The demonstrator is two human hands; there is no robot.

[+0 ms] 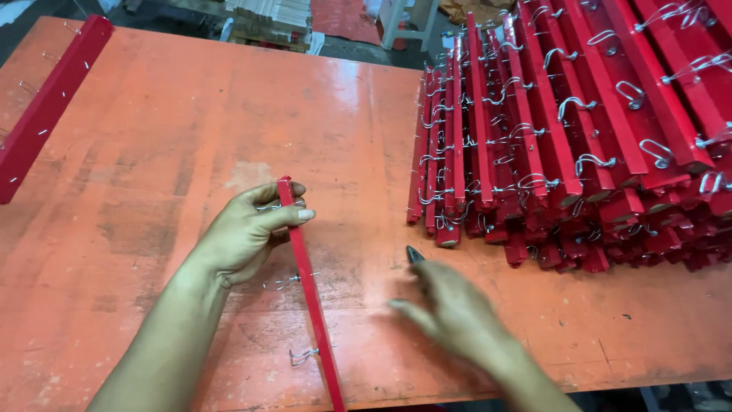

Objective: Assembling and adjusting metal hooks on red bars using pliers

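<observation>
A hand holds a long red stick on the orange counter.

The left hand (pixel 248 233) is curled around the top end of the thin red stick (pixel 309 290), thumb and fingers closed on it. The stick runs from that hand down toward the person, standing on its edge, with small wire hooks (pixel 303 355) on its left side. The right hand (pixel 450 309) is blurry, just right of the stick, and seems to grip a dark tool tip (pixel 414 254). A big pile of red sticks (pixel 579 137) lies far right on the counter (pixel 191 114).
</observation>
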